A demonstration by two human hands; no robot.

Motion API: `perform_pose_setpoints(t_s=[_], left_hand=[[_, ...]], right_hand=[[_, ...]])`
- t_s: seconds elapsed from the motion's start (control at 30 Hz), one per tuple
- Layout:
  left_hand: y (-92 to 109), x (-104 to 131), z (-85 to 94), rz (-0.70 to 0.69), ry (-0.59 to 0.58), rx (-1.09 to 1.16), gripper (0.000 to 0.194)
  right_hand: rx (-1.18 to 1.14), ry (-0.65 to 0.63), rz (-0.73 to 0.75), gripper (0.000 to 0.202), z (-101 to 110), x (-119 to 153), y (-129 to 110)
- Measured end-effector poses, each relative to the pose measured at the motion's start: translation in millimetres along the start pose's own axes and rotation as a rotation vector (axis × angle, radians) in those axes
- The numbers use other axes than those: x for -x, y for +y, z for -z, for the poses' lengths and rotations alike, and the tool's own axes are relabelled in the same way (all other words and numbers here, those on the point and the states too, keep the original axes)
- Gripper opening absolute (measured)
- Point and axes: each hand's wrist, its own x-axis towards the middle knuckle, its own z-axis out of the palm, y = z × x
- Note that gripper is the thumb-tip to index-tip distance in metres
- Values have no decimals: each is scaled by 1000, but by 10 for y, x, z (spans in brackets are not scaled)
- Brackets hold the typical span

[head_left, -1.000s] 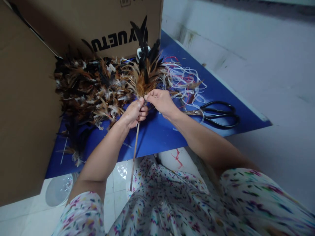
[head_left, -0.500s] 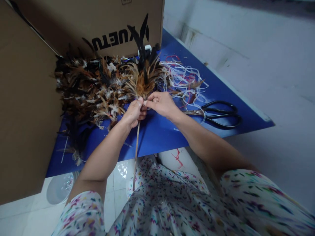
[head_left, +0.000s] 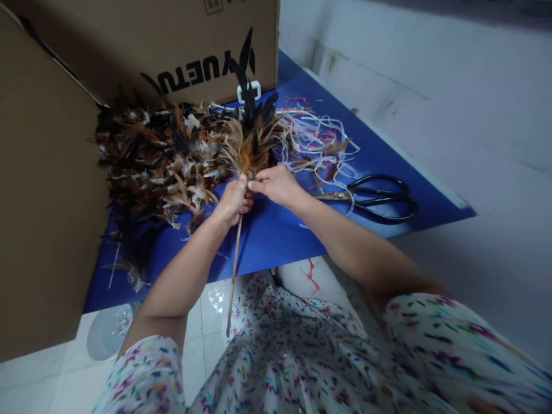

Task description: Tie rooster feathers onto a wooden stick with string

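Note:
My left hand (head_left: 235, 198) is closed round a thin wooden stick (head_left: 235, 259) just below the bunch of feathers (head_left: 252, 141) at its top. Brown, golden and long black feathers fan up and away from me. My right hand (head_left: 273, 183) meets the left at the base of the feathers, thumb and forefinger pinched together. What lies in that pinch is too small to make out. The stick's lower end hangs past the table edge, over my lap.
A heap of loose feathers (head_left: 159, 161) covers the left of the blue table (head_left: 276, 247). White and red strings (head_left: 319, 135) lie tangled at right, near black-handled scissors (head_left: 382, 198). Cardboard boxes (head_left: 129, 46) stand behind and left. A bucket (head_left: 107, 333) is on the floor below.
Both hands stay at the base of the feathers, with only slight finger movement. The stick's lower end has swung a little left. The whole view has shifted slightly.

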Motion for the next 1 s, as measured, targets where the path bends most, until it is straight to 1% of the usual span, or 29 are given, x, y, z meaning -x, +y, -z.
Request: perform_pose_setpoints(t_s=[0.13,0.23,0.3,0.37,0.47,0.57,0.63,0.7,0.77,0.87,0.93,1.0], left_hand=[[-21,16,-24,-22,6,-16,40],[-49,30,-37,-71,11,-48,39],[-62,37,-31,-110,30,-90,37],[-63,37,-6,-164,57,-178,35],[-54,24,58,-312,94,-427,32],[-48,9,115,-440,158,-791,27],[-37,17,125,-469,220,-1104,31],[-12,51,109,-474,265,-1408,41],[25,101,78,-468,293,-1612,48],[75,161,56,-498,335,-1726,50],[88,162,84,-560,337,-1743,48],[80,126,147,-647,311,-1707,44]], right_hand=[[19,43,0,21,5,11,-30],[31,46,-3,18,23,19,-57],[31,45,-13,16,32,21,-64],[32,49,-26,14,35,21,-60],[24,50,-47,15,35,12,-37],[5,38,-80,14,36,-1,-14],[8,31,-94,12,39,-8,-5],[19,25,-95,13,43,-10,-4],[28,13,-101,13,47,-9,-9],[40,0,-137,12,54,-9,-15],[43,-9,-149,12,55,-17,-9],[41,-11,-153,11,53,-28,6]])
